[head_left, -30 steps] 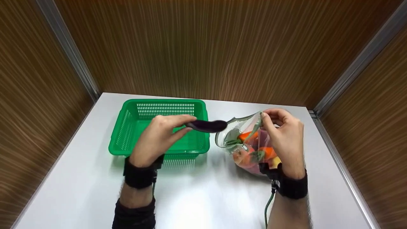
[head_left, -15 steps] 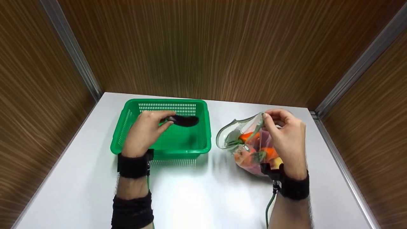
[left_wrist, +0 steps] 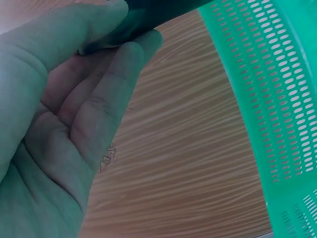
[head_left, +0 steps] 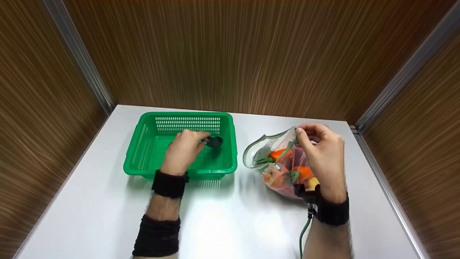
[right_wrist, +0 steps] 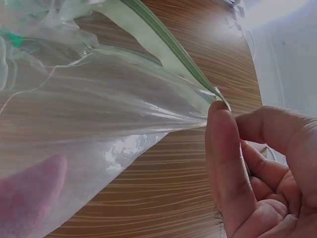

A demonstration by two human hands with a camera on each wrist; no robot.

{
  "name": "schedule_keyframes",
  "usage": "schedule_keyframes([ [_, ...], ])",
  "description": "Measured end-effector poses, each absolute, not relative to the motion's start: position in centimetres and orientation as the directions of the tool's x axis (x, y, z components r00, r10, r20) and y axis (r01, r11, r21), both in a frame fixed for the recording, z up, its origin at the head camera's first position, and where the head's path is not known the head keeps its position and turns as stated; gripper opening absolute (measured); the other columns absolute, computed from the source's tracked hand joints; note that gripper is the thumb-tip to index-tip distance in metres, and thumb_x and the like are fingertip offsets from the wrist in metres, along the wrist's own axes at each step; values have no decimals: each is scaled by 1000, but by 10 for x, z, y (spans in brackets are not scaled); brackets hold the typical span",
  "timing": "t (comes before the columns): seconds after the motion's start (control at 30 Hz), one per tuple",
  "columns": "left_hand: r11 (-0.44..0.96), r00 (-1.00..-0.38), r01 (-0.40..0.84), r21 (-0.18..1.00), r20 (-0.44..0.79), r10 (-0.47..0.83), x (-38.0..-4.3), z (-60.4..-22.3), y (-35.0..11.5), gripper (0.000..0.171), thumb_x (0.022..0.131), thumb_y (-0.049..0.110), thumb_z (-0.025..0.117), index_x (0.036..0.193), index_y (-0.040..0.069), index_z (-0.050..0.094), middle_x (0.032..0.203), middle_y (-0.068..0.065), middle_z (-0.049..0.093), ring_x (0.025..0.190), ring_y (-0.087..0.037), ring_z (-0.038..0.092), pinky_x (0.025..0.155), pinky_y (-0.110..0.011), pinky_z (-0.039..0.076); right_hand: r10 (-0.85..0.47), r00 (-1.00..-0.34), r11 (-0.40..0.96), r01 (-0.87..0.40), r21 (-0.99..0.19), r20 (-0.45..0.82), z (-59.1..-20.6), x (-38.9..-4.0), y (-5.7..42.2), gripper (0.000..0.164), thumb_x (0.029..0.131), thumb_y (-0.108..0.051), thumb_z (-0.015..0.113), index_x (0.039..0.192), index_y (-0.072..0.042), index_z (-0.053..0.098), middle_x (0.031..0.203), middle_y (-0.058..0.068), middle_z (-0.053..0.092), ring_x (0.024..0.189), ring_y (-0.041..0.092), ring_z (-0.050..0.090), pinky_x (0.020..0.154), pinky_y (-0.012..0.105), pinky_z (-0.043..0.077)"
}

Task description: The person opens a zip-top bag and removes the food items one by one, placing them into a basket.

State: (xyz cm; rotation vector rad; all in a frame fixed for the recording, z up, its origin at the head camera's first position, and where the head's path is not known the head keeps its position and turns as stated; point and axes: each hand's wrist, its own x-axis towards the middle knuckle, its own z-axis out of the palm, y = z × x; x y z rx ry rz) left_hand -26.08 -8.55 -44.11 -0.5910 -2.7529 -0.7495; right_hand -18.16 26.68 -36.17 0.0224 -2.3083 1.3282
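While the left hand (head_left: 185, 149) pinches a dark eggplant (head_left: 216, 141) by one end, over or within the green basket (head_left: 212, 171), the right hand (head_left: 321, 145) pinches the rim of the clear bag (head_left: 284, 142). Eggplant contact with basket floor: cannot tell. Risks, judged: with its other end free, the eggplant could twist out if the pinch loosens or it knocks the basket wall. Right hand holds the bag at one spot; a slip or tug might close the mouth or shift the orange vegetables (head_left: 304, 173) inside. Pose: left hand back upward, fingertips pointing right; right hand raised, thumb against finger, others curled.
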Motion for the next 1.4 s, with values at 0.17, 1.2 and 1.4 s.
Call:
schedule_keyframes([
  [0.17,803,-889,439,402,326,322,-262,-445,-79,9,111,4,79,115,8,85,114,-14,90,106,-33,88,87,-53,73,213,-888,527,-247,-813,408,-362,-182,266,17,113,-12,78,119,3,84,112,24,83,83,-3,78,77,11,64],
  [1.2,818,-895,389,423,-37,445,-268,-469,-74,27,108,8,84,134,3,88,135,-16,87,118,-23,80,101,-48,69,179,-904,553,-235,-800,389,-360,-181,263,19,113,-15,79,119,2,85,112,24,84,83,-4,76,78,10,64],
  [1.4,820,-899,389,420,-22,437,-261,-463,-76,33,107,9,85,140,3,85,141,-18,85,133,-30,82,109,-51,69,161,-904,546,-253,-799,397,-361,-183,261,18,113,-14,79,118,2,85,111,24,85,81,-6,76,77,11,64],
])
